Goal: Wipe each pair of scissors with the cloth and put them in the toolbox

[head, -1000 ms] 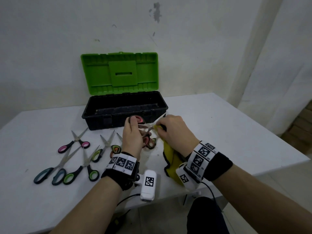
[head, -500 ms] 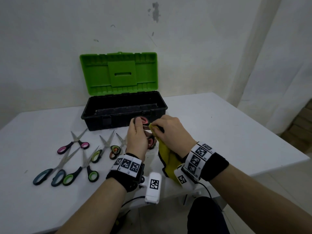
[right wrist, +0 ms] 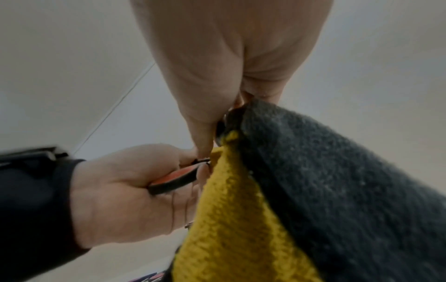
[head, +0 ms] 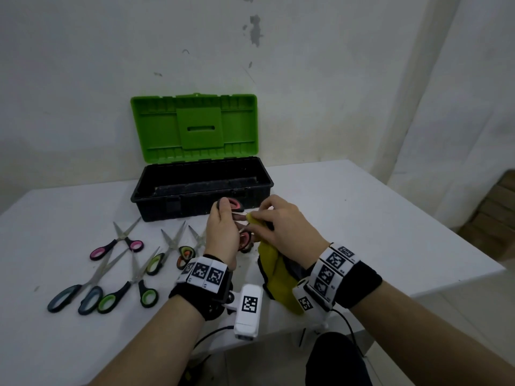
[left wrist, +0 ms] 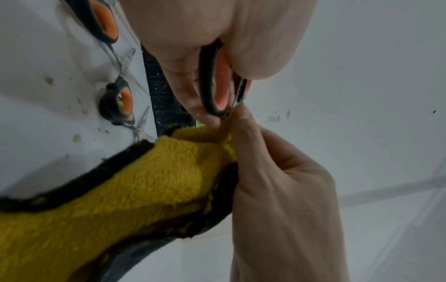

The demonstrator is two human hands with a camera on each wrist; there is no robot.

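Observation:
My left hand (head: 225,217) grips a pair of red-handled scissors (head: 233,205) by the handles, just in front of the toolbox (head: 200,210). My right hand (head: 260,218) pinches a yellow cloth (head: 274,274) with a grey back round the blades, which are almost wholly hidden. The left wrist view shows the black and orange handle loop (left wrist: 214,91) between my left fingers, with the cloth (left wrist: 144,181) bunched right below it. In the right wrist view the cloth (right wrist: 229,219) hangs down from my right fingertips (right wrist: 205,147).
The black toolbox stands open with its green lid (head: 195,126) upright against the wall. Several scissors lie on the white table (head: 362,218) left of my hands: pink-handled (head: 119,243), teal-handled (head: 80,291), green-handled (head: 136,288) and others (head: 164,252). The table's front edge is near my wrists.
My right hand has slid the cloth along the blades toward the handles, covering the tip that showed a second ago. Both hands have risen slightly toward the toolbox.

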